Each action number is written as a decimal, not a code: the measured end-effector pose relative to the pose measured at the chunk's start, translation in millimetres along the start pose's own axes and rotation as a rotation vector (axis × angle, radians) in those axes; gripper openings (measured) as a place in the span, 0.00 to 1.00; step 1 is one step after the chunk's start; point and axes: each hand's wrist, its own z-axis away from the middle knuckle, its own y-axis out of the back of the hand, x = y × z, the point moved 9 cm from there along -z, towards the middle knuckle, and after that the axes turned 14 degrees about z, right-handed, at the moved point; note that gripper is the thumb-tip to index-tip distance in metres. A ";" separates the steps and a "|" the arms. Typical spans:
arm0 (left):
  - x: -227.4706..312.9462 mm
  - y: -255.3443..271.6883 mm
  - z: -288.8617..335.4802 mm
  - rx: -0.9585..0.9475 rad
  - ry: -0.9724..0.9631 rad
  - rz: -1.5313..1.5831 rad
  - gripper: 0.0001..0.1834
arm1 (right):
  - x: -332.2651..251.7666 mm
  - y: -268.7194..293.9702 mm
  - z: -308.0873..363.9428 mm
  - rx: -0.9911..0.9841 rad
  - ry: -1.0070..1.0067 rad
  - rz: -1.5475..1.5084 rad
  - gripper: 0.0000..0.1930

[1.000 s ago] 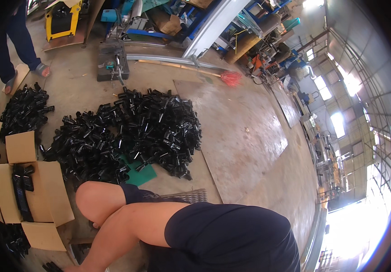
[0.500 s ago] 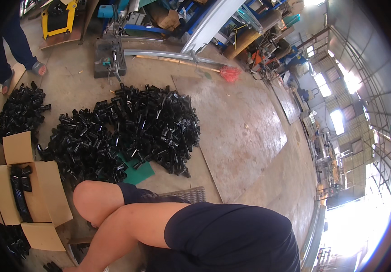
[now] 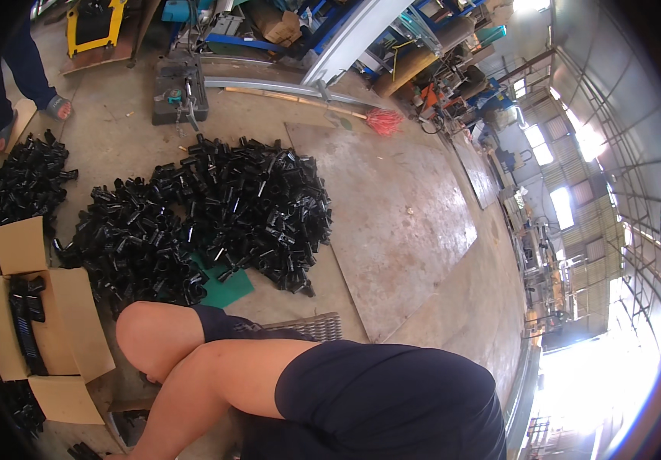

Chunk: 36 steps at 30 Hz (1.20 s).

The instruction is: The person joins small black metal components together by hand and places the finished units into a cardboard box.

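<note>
An arm reached down past the knee; both hands lay out of view, grip untellable. Black fittings were heaped beside an open box, handy for packing.

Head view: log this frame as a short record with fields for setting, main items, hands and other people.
setting: workshop with a concrete floor
main items: large pile of black plastic parts; smaller pile of the same parts; open cardboard box holding a few black parts
posture: the person's bare arm reaches down to the lower left, past a bent knee
hands: neither hand shows; the arm runs out of the picture at the lower edge
other people: legs and a sandalled foot at the upper left
background: red broom, yellow machine
</note>
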 end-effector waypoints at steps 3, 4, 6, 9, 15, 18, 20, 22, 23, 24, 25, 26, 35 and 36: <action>-2.4 -0.1 -0.9 -0.001 0.004 -0.006 0.12 | -0.1 3.4 1.1 -0.032 -0.016 -0.008 0.14; -4.0 -0.9 -0.6 -0.001 0.003 -0.006 0.12 | 1.1 4.7 2.1 -0.035 -0.020 -0.007 0.14; -4.9 -1.2 -2.2 -0.004 0.008 -0.011 0.12 | 1.9 4.7 2.4 -0.047 -0.026 -0.005 0.13; -6.6 -2.1 -3.3 -0.005 0.015 -0.011 0.13 | 2.2 7.1 3.0 -0.058 -0.032 0.000 0.13; -11.2 -2.8 -7.3 -0.013 0.027 -0.019 0.14 | 0.2 11.5 1.7 -0.066 -0.043 0.010 0.13; -14.2 -1.9 -8.5 -0.017 0.039 -0.022 0.15 | -1.4 14.4 4.2 -0.077 -0.052 0.015 0.13; -14.9 -1.2 -7.7 -0.023 0.047 -0.024 0.16 | -3.5 15.2 5.6 -0.088 -0.059 0.022 0.13; -12.9 0.0 -6.2 -0.021 0.041 -0.023 0.16 | -6.8 17.0 7.3 -0.104 -0.054 0.031 0.13; -13.9 0.5 -4.0 -0.022 0.036 -0.017 0.16 | -8.9 17.1 8.0 -0.111 -0.044 0.037 0.13; -11.4 1.7 -3.6 -0.023 0.031 -0.020 0.17 | -10.1 17.9 7.3 -0.118 -0.035 0.041 0.13; -7.7 4.7 -3.8 -0.018 0.019 -0.018 0.17 | -12.3 16.5 4.9 -0.131 -0.019 0.052 0.13; -6.0 8.0 -1.8 -0.014 0.008 -0.013 0.17 | -13.5 15.3 3.5 -0.151 0.002 0.064 0.13; 44.2 76.0 -0.2 0.003 -0.030 0.104 0.19 | -18.8 -31.7 -32.4 0.188 -0.041 -0.038 0.10; 54.5 84.1 8.8 0.039 -0.047 0.145 0.21 | -24.1 -26.7 -37.0 0.102 -0.031 -0.076 0.11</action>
